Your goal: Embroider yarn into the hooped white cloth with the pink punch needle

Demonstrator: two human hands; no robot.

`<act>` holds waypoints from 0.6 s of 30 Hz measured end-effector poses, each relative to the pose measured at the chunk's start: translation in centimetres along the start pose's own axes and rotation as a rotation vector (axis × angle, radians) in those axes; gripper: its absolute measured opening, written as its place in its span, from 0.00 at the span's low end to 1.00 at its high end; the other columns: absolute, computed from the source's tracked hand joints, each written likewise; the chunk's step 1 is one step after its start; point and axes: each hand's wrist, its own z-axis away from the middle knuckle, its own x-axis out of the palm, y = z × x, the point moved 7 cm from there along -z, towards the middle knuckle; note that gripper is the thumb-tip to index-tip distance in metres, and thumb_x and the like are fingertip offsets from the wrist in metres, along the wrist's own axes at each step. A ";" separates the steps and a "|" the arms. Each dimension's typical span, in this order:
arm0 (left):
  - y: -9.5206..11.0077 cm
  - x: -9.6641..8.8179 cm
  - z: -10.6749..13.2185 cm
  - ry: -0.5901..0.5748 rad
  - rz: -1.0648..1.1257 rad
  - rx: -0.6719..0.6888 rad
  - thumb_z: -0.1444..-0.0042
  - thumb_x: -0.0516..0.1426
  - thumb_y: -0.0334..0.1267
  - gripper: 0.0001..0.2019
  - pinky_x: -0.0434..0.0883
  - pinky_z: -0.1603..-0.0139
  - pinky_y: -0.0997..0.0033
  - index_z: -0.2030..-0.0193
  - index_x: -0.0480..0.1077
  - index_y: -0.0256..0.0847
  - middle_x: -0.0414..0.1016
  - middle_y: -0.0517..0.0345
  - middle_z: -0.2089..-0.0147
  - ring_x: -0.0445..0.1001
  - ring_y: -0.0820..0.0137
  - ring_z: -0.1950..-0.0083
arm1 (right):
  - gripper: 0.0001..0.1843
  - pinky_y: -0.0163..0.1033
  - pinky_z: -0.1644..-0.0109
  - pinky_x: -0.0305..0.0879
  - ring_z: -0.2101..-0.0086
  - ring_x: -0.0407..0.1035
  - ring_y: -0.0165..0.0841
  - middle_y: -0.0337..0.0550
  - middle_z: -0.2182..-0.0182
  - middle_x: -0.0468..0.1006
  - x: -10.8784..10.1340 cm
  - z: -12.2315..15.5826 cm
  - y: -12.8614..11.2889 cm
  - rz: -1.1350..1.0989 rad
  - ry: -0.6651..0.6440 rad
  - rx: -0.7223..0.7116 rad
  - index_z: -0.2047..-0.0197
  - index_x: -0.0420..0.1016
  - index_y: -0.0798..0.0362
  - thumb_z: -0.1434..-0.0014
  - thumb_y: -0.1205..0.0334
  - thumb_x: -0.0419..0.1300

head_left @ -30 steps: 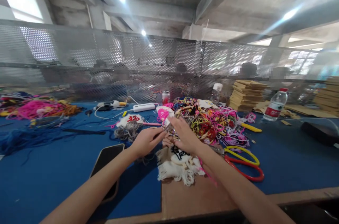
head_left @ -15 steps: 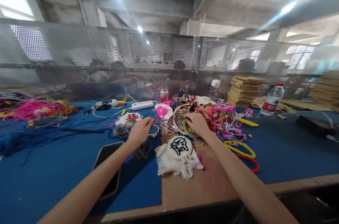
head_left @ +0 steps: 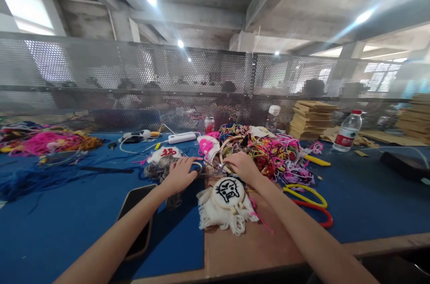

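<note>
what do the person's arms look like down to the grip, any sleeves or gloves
The slender, tapering left forearm and right forearm are bare as far as they show, no sleeve or watch visible. The left grip and right grip are ungloved human hands; rings can't be ruled out.

Around the embroidery hoop (head_left: 228, 193), the phone (head_left: 136, 199) is placed at nine o'clock, the scissor handles (head_left: 312, 205) at three; the yarn pile (head_left: 272, 154) is heaped toward one, the bottle (head_left: 347, 131) set toward two. Behind these, the partition (head_left: 198, 73) is stood at twelve.
</note>
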 end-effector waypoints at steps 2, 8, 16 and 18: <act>0.8 0.7 -0.2 -0.034 0.100 0.059 0.49 0.44 0.35 0.23 0.53 0.42 0.52 0.44 0.60 0.42 0.62 0.51 0.41 0.56 0.59 0.40 | 0.13 0.36 0.56 0.56 0.59 0.69 0.31 0.43 0.62 0.78 0.5 -0.1 -0.2 0.007 -0.029 -0.015 0.57 0.74 0.52 0.43 0.68 0.52; 1.5 1.6 -0.6 0.054 0.186 0.215 0.49 0.51 0.45 0.29 0.53 0.41 0.58 0.40 0.53 0.37 0.58 0.44 0.39 0.54 0.58 0.38 | 0.14 0.36 0.56 0.58 0.59 0.70 0.31 0.41 0.60 0.77 0.5 -0.3 -1.2 0.009 -0.028 -0.017 0.55 0.73 0.50 0.43 0.68 0.52; 1.6 2.3 -0.7 -0.031 0.298 0.271 0.55 0.47 0.24 0.22 0.62 0.50 0.65 0.52 0.66 0.37 0.74 0.49 0.58 0.69 0.64 0.54 | 0.15 0.36 0.54 0.59 0.58 0.69 0.31 0.41 0.59 0.77 0.3 -0.4 -2.7 -0.054 -0.032 -0.022 0.55 0.72 0.49 0.43 0.69 0.51; 1.9 1.8 -0.7 -0.037 0.363 0.255 0.59 0.46 0.22 0.23 0.64 0.56 0.67 0.56 0.68 0.37 0.74 0.52 0.63 0.71 0.66 0.60 | 0.14 0.35 0.55 0.60 0.59 0.69 0.31 0.41 0.60 0.77 0.3 -0.3 -2.3 -0.067 -0.019 -0.005 0.56 0.73 0.50 0.43 0.68 0.51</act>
